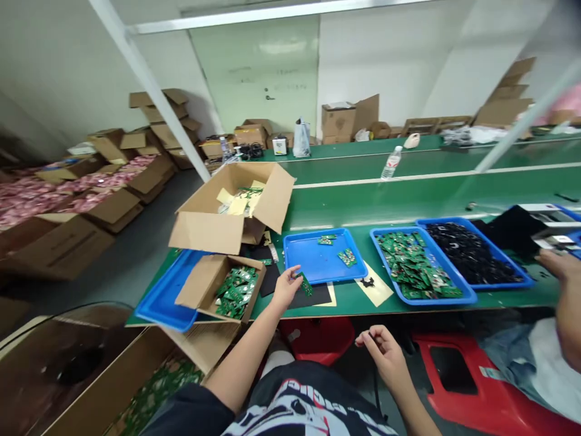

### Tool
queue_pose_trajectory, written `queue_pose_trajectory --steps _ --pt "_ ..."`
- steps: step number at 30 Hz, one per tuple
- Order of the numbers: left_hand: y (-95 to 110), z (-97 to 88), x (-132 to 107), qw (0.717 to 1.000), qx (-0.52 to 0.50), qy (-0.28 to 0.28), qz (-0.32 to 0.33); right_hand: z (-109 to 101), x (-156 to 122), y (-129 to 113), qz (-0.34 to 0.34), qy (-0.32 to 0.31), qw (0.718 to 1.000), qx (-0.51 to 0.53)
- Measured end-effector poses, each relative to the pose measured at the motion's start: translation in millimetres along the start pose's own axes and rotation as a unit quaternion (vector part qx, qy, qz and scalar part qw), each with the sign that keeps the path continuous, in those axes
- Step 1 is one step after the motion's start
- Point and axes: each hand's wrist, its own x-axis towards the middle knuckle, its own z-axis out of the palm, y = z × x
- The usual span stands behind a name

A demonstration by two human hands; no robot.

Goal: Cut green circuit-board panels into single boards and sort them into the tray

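Observation:
My left hand (285, 289) reaches to the front edge of the green table and pinches a small green circuit board (305, 283), just below a blue tray (320, 260) that holds a few boards. Left of it, a small open carton (213, 289) is full of green boards. My right hand (380, 350) hangs below the table edge over my lap, fingers curled on a small dark piece I cannot make out. A black mat (313, 297) lies under the held board.
A second blue tray (458, 298) holds several green boards; a third (524, 281) holds black parts. A large open carton (209, 230) stands at left. Another person's arm (565, 290) works at the right. Red stools (472, 387) sit below. A water bottle (391, 163) stands farther back.

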Motion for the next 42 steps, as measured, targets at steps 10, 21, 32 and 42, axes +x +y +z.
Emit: queue_pose_trajectory --steps 10,21,32,42 --pt "-0.1 0.1 -99.6 0.95 -0.274 0.02 -0.147 32.6 8.1 -4.7 0.003 -0.109 0.994 0.014" --pt "36.6 -27.6 -91.4 0.904 -0.388 -0.067 -0.168 80.7 11.1 -10.9 -0.018 -0.132 0.99 -0.039" --pt "73.0 -71.8 -75.0 0.886 -0.36 -0.224 -0.185 123.1 23.4 -75.8 -0.28 -0.153 0.913 -0.254" --pt "92.9 -93.2 -79.3 0.901 -0.325 -0.241 -0.154 160.0 27.3 -105.9 -0.428 -0.194 0.809 -0.352"
